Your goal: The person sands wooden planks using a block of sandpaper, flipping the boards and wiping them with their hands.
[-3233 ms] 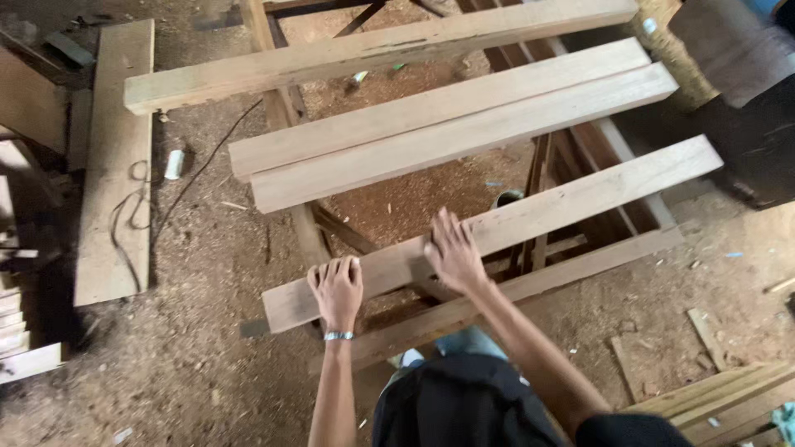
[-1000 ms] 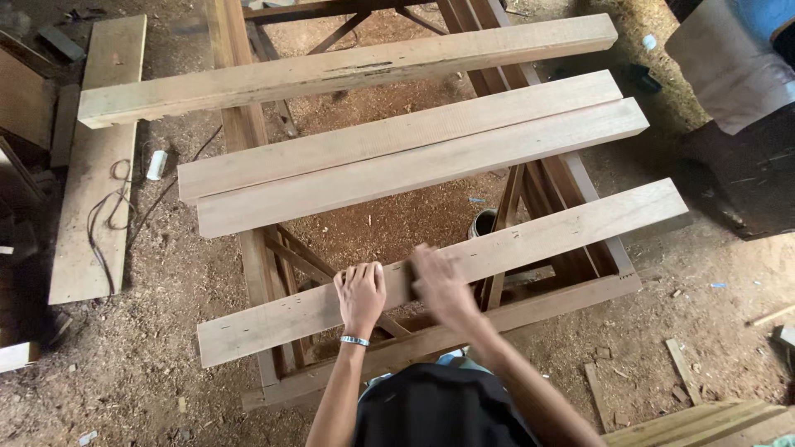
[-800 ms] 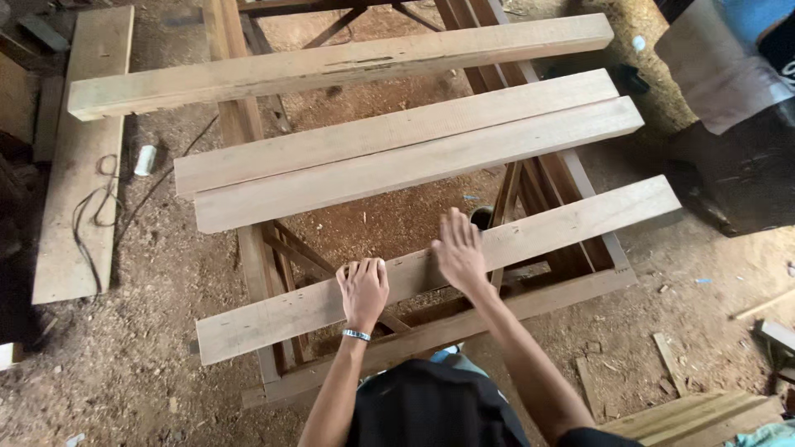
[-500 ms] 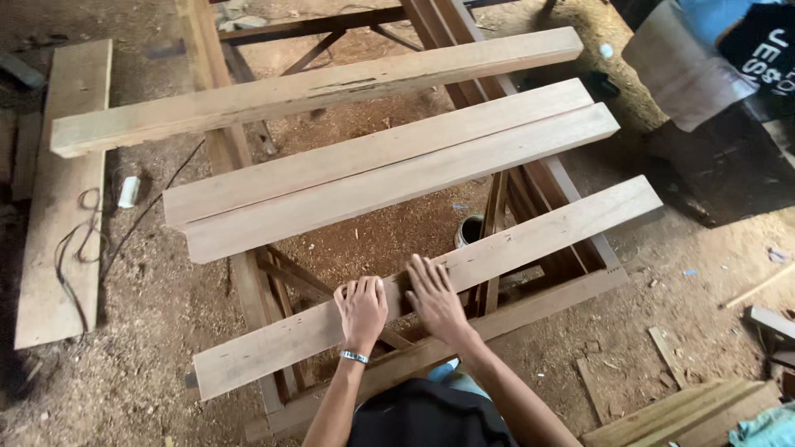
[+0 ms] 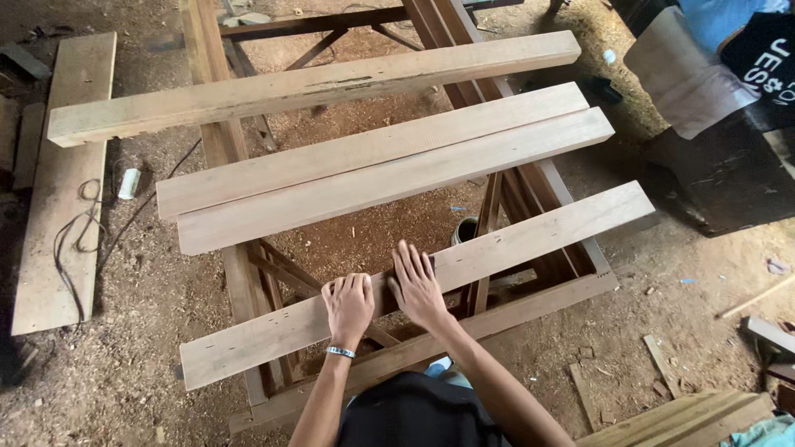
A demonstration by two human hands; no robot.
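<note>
sawdust-strewn dirt floor (image 5: 149,331) spreads under a dark wooden frame stand (image 5: 224,149) whose two long rails run from near to far and carry four pale timbers laid crosswise. farthest lies a thick beam (image 5: 315,83) with a dark crack along its top; in the middle two planed beams (image 5: 381,165) sit side by side, touching; nearest the person lies the flat board (image 5: 414,285), slanting up from near left to far right, both ends overhanging the rails. off to the left a loose plank (image 5: 62,182) rests on the ground with a tangle of cord (image 5: 79,223) over it and a small white roll (image 5: 128,184) just beside it. the left hand (image 5: 349,306), a bracelet at its wrist, and the right hand (image 5: 416,285) both lie palm-down with fingers spread on the board's middle, close together, gripping nothing. it looks like the board is being steadied or slid into place on the stand; any next shift would call for even pressure from both palms so that neither end tips off a rail.
</note>
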